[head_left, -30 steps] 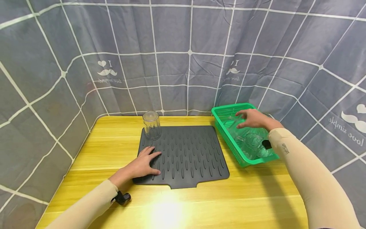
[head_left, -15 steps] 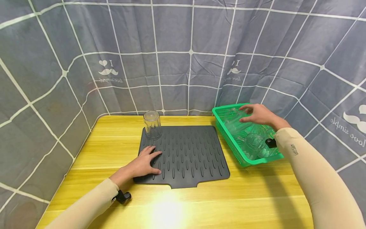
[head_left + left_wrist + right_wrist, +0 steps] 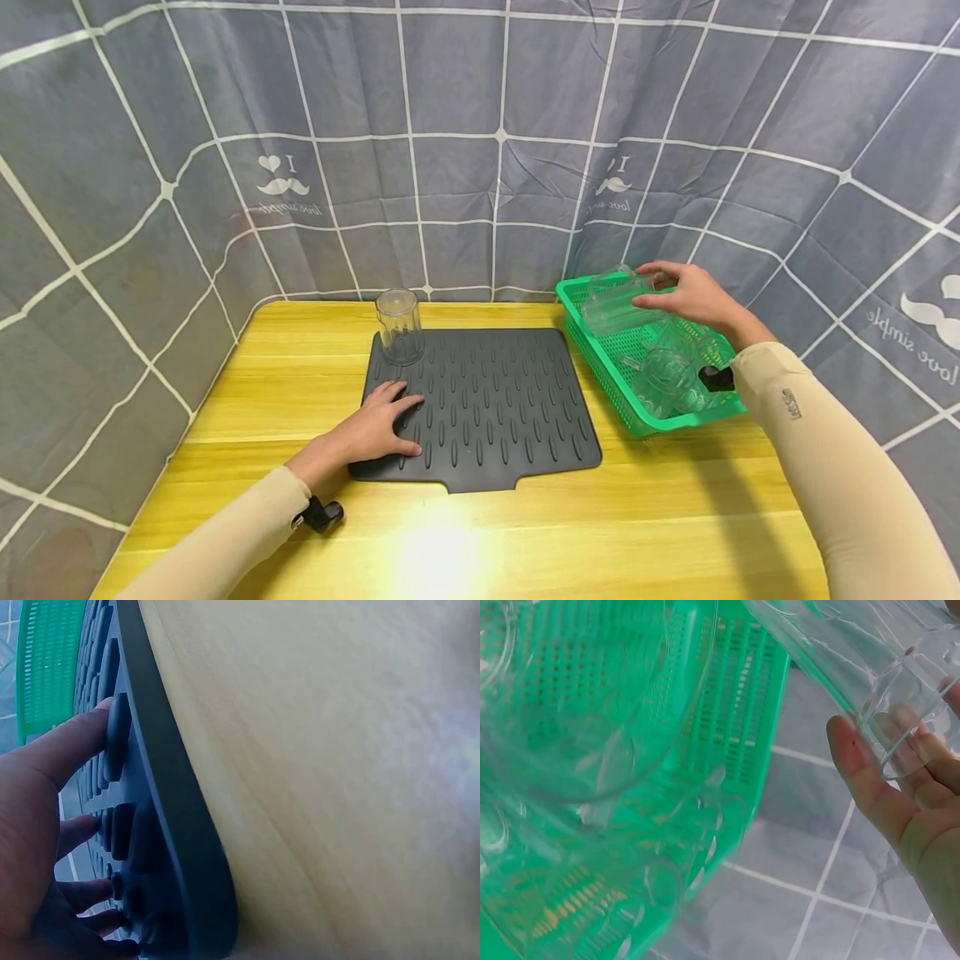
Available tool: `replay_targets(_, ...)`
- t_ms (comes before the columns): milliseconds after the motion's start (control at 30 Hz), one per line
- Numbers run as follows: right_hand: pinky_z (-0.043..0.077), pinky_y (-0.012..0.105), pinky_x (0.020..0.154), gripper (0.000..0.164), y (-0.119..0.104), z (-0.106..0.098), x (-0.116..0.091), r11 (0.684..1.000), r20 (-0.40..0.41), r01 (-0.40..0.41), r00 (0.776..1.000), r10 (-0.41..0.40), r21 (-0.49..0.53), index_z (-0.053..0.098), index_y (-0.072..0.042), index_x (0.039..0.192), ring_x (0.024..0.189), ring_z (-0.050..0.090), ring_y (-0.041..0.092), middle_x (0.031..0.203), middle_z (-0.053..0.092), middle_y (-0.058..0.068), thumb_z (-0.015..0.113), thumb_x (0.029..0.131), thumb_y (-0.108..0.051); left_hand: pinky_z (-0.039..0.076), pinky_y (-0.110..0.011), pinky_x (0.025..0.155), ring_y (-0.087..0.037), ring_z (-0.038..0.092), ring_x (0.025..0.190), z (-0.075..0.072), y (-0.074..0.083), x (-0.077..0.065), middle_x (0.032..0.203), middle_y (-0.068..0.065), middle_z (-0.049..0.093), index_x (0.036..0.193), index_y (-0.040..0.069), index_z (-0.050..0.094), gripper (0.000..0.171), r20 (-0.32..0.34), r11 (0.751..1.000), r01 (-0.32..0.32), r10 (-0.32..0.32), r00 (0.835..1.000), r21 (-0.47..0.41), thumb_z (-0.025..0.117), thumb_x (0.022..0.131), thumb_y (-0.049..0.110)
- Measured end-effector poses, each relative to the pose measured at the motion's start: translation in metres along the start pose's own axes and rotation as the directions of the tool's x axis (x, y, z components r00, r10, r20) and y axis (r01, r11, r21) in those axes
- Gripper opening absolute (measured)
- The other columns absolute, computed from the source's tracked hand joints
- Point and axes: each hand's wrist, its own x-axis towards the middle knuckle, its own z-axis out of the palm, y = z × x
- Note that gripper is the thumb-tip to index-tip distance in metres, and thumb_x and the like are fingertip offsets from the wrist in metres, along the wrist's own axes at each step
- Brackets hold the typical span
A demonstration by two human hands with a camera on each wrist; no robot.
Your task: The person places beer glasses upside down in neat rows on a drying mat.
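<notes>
My right hand (image 3: pixel 697 298) grips a clear glass mug (image 3: pixel 613 307) by one end, fingers and thumb round it. The mug lies sideways above the far part of the green basket (image 3: pixel 604 372), its handle upward. In the right wrist view the thumb (image 3: pixel 861 761) presses the glass near its end. My left hand (image 3: pixel 372 431) rests with spread fingers on the left front of a dark ridged mat (image 3: pixel 510 400). Another clear glass mug (image 3: pixel 401 329) stands on the mat's far left corner, beyond that hand.
Several clear glass mugs (image 3: pixel 667 371) lie overlapping in the basket, right of the mat. The wooden table (image 3: pixel 585 533) runs along the front. Grey curtains (image 3: pixel 450 183) with white lines close off the back and sides.
My right hand has taken hold of a glass mug in the basket and lifted it, tilting it with the handle up. My left hand stays on the mat.
</notes>
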Motion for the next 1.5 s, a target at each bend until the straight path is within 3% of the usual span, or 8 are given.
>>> replay_targets(267, 0.052, 0.039, 0.087, 0.061, -0.003, 0.015, -0.005, 0.985, -0.024, 0.022, 1.0, -0.018, 0.174, 0.052, -0.017, 0.146, 0.127, 0.052, 0.031, 0.139, 0.055, 0.019, 0.074, 0.093, -0.037, 0.023, -0.069, 0.115, -0.05, 0.015, 0.151, -0.003, 0.001, 0.0, 0.163, -0.026, 0.024, 0.153, 0.014, 0.045, 0.088, 0.007, 1.0, -0.023, 0.023, 1.0, 0.013, 0.079, 0.082, 0.054)
replay_targets(433, 0.06, 0.04, 0.082, 0.058, -0.012, 0.028, -0.008, 0.943, -0.029, 0.033, 0.999, -0.025, 0.332, 0.053, -0.017, 0.145, 0.106, 0.065, 0.026, 0.134, 0.056, 0.017, 0.074, 0.093, -0.031, 0.03, -0.067, 0.113, -0.046, 0.017, 0.152, -0.004, 0.003, 0.001, 0.163, -0.023, 0.024, 0.153, 0.017, 0.045, 0.089, 0.005, 0.999, -0.006, 0.006, 1.0, 0.046, 0.078, 0.081, 0.057)
replay_targets(567, 0.06, 0.044, 0.081, 0.058, -0.017, 0.038, -0.009, 0.914, -0.042, 0.06, 0.998, -0.047, 0.4, 0.054, -0.014, 0.144, 0.094, 0.069, 0.02, 0.13, 0.059, 0.017, 0.075, 0.093, -0.029, 0.036, -0.067, 0.109, -0.044, 0.02, 0.151, -0.005, 0.004, 0.002, 0.163, -0.022, 0.026, 0.152, 0.018, 0.046, 0.088, -0.002, 0.998, 0.005, -0.005, 1.0, 0.06, 0.079, 0.08, 0.057)
replay_targets(867, 0.059, 0.035, 0.084, 0.053, -0.023, 0.06, -0.012, 0.878, -0.038, 0.059, 0.998, -0.047, 0.476, 0.055, -0.018, 0.143, 0.106, 0.064, 0.01, 0.133, 0.057, 0.013, 0.074, 0.094, -0.027, 0.035, -0.066, 0.11, -0.044, 0.021, 0.151, -0.007, 0.007, 0.002, 0.162, -0.023, 0.027, 0.152, 0.017, 0.047, 0.089, 0.008, 0.999, 0.016, -0.016, 1.0, 0.041, 0.081, 0.079, 0.054)
replay_targets(1033, 0.058, 0.037, 0.086, 0.054, -0.029, 0.071, -0.012, 0.855, -0.022, 0.059, 0.998, -0.056, 0.516, 0.055, -0.018, 0.142, 0.11, 0.063, 0.013, 0.138, 0.056, 0.012, 0.075, 0.093, -0.026, 0.033, -0.066, 0.111, -0.045, 0.02, 0.151, -0.009, 0.009, 0.002, 0.162, -0.024, 0.027, 0.152, 0.017, 0.047, 0.087, 0.001, 1.0, 0.005, -0.005, 1.0, 0.017, 0.081, 0.08, 0.053)
replay_targets(1267, 0.056, 0.042, 0.092, 0.056, -0.037, 0.085, -0.01, 0.846, -0.008, 0.07, 0.997, -0.077, 0.529, 0.054, -0.018, 0.144, 0.124, 0.057, 0.02, 0.146, 0.052, 0.014, 0.075, 0.093, -0.027, 0.035, -0.066, 0.11, -0.044, 0.021, 0.151, -0.012, 0.014, 0.005, 0.162, -0.021, 0.027, 0.153, 0.018, 0.046, 0.083, -0.016, 1.0, -0.02, 0.02, 1.0, 0.003, 0.08, 0.083, 0.05)
replay_targets(1500, 0.055, 0.036, 0.092, 0.058, -0.042, 0.098, -0.007, 0.821, -0.008, 0.094, 0.994, -0.108, 0.563, 0.053, -0.017, 0.145, 0.129, 0.053, 0.026, 0.146, 0.051, 0.015, 0.075, 0.093, -0.028, 0.033, -0.067, 0.11, -0.043, 0.02, 0.152, -0.017, 0.025, 0.014, 0.164, -0.019, 0.023, 0.154, 0.018, 0.043, 0.083, -0.029, 0.999, -0.012, 0.011, 1.0, -0.051, 0.078, 0.085, 0.048)
